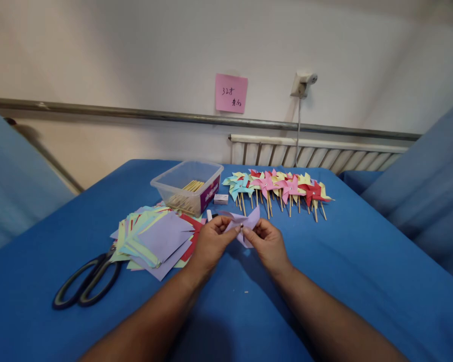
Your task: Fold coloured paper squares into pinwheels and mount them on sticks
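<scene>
Between my two hands, above the blue cloth, is a purple paper pinwheel (252, 219) with a small pin at its centre. My left hand (216, 240) pinches its left side, thumb close to the pin. From the right, my right hand (267, 244) grips the paper, its thumb also by the centre. The two thumb tips almost meet at the pin. No stick shows on this pinwheel; its underside is hidden. Just left of my left hand lies a loose pile of coloured paper squares (165, 237).
Black-handled scissors (92, 279) lie at the left, blades under the paper. Behind stand a clear plastic box (181, 173) with wooden sticks (191, 193) and a small white box (221, 199). Finished pinwheels (266, 183) on sticks lie at back right on the blue tablecloth (347, 281).
</scene>
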Demonstrator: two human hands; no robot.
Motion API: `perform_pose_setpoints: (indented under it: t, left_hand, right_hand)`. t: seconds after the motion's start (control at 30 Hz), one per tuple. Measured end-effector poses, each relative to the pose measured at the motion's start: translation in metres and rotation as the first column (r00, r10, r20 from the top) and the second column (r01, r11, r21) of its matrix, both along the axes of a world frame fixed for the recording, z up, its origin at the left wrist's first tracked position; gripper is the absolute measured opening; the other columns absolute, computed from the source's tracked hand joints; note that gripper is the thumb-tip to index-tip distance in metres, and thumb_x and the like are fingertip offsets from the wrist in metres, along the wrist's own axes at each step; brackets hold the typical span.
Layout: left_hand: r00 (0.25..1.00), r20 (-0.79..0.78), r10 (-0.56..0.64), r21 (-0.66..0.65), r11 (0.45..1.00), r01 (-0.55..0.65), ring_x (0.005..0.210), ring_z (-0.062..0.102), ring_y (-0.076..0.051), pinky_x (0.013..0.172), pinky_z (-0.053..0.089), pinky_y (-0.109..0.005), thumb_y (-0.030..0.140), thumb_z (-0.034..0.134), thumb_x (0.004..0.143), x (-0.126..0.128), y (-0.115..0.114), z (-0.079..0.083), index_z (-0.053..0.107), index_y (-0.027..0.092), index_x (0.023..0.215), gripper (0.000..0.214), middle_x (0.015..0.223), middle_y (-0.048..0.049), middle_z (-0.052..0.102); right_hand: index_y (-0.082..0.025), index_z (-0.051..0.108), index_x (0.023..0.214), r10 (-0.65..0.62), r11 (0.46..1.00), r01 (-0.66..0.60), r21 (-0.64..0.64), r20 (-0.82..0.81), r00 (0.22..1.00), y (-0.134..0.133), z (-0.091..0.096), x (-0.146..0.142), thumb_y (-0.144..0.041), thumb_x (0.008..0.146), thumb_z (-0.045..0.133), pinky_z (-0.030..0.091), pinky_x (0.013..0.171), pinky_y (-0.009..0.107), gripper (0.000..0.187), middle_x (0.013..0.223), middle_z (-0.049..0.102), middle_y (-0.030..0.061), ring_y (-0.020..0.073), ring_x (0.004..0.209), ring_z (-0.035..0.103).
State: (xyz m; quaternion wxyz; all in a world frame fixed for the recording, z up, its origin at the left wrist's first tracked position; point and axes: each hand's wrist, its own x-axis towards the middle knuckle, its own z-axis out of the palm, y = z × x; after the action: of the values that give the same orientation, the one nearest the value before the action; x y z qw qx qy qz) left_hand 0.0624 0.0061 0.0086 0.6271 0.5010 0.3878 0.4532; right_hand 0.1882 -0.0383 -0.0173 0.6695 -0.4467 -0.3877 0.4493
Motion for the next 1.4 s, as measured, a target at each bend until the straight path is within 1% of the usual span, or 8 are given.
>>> perform_pose_setpoints:
  t: [0.2, 0.33, 0.5, 0.63, 0.77, 1.0, 1.27, 1.4]
  left_hand:
    - [0.999, -0.038, 0.010, 0.104, 0.995, -0.006, 0.077, 0.063, -0.016, 0.074, 0.048, -0.028, 0.028, 0.076, 0.064, 0.004, -0.002, -0.010, 0.061, 0.015, 0.085, 0.029, 0.080, -0.0030, 0.067]
    - [0.975, -0.097, 0.200, 0.226, 0.958, -0.175, 0.086, 0.063, -0.017, 0.083, 0.047, -0.031, 0.024, 0.076, 0.063, 0.005, -0.008, -0.008, 0.061, 0.017, 0.093, 0.035, 0.093, -0.0052, 0.067]
    - [1.000, -0.003, -0.029, 0.038, 0.999, 0.029, 0.086, 0.064, -0.018, 0.081, 0.048, -0.030, 0.024, 0.074, 0.066, 0.009, -0.025, -0.001, 0.064, 0.017, 0.089, 0.026, 0.090, -0.0052, 0.069]
    - [0.992, 0.090, -0.083, -0.003, 0.996, 0.084, 0.086, 0.063, -0.017, 0.079, 0.048, -0.027, 0.022, 0.077, 0.063, 0.009, -0.031, 0.001, 0.065, 0.018, 0.096, 0.035, 0.089, -0.0027, 0.069]
    - [0.991, 0.116, -0.069, 0.017, 0.998, 0.068, 0.082, 0.063, -0.016, 0.079, 0.047, -0.028, 0.028, 0.075, 0.067, 0.003, -0.027, 0.002, 0.065, 0.019, 0.098, 0.033, 0.088, -0.0013, 0.069]
    - [0.980, 0.197, 0.003, -0.013, 1.000, -0.001, 0.083, 0.062, -0.017, 0.083, 0.047, -0.029, 0.035, 0.072, 0.071, 0.003, -0.019, 0.003, 0.068, 0.016, 0.088, 0.026, 0.087, -0.0030, 0.069]
    - [0.973, 0.206, 0.103, -0.162, 0.984, -0.070, 0.065, 0.057, -0.014, 0.064, 0.048, -0.026, 0.038, 0.077, 0.064, 0.002, -0.015, 0.003, 0.065, 0.014, 0.072, 0.028, 0.067, -0.0009, 0.062]
    - [0.982, 0.155, 0.104, -0.159, 0.984, -0.079, 0.061, 0.055, -0.012, 0.060, 0.047, -0.025, 0.041, 0.076, 0.063, 0.002, -0.013, 0.001, 0.064, 0.013, 0.070, 0.030, 0.064, 0.0002, 0.060]
  right_hand:
    - [-0.018, 0.060, 0.076, -0.154, 0.988, 0.143, 0.058, 0.269, 0.951, 0.000, -0.004, 0.000, -0.033, 0.079, 0.064, 0.039, 0.053, 0.024, 0.016, 0.064, 0.058, -0.0014, 0.0112, 0.055, 0.048]
    - [-0.020, 0.057, 0.074, -0.434, 0.895, 0.234, 0.381, 0.618, 0.655, -0.002, 0.003, 0.012, -0.024, 0.084, 0.056, 0.042, 0.063, 0.027, 0.011, 0.070, 0.058, 0.0006, 0.0143, 0.066, 0.052]
    - [-0.020, 0.059, 0.093, -0.609, 0.783, 0.039, 0.620, 0.754, 0.244, 0.000, 0.007, 0.024, -0.014, 0.084, 0.050, 0.042, 0.075, 0.035, 0.014, 0.089, 0.065, 0.0069, 0.0198, 0.083, 0.059]
    - [-0.020, 0.060, 0.097, -0.659, 0.745, -0.048, 0.665, 0.745, 0.100, -0.001, 0.008, 0.020, -0.015, 0.086, 0.050, 0.040, 0.075, 0.036, 0.015, 0.092, 0.067, 0.0072, 0.0199, 0.082, 0.059]
    - [-0.020, 0.060, 0.107, -0.622, 0.775, -0.090, 0.625, 0.780, 0.067, -0.005, 0.012, 0.013, -0.017, 0.088, 0.051, 0.038, 0.076, 0.037, 0.022, 0.100, 0.067, 0.0086, 0.0210, 0.088, 0.059]
    - [-0.017, 0.056, 0.120, -0.547, 0.821, -0.131, 0.556, 0.831, 0.100, -0.011, 0.011, 0.008, -0.013, 0.085, 0.051, 0.041, 0.077, 0.037, 0.035, 0.103, 0.065, 0.0113, 0.0229, 0.093, 0.058]
    - [-0.020, 0.057, 0.116, -0.517, 0.826, -0.101, 0.554, 0.817, 0.256, -0.013, 0.006, 0.009, -0.010, 0.084, 0.049, 0.045, 0.075, 0.036, 0.034, 0.100, 0.063, 0.0095, 0.0212, 0.091, 0.059]
    - [-0.020, 0.056, 0.120, -0.511, 0.830, -0.098, 0.549, 0.820, 0.259, -0.012, 0.005, 0.010, -0.010, 0.085, 0.048, 0.046, 0.074, 0.037, 0.037, 0.097, 0.062, 0.0093, 0.0210, 0.089, 0.059]
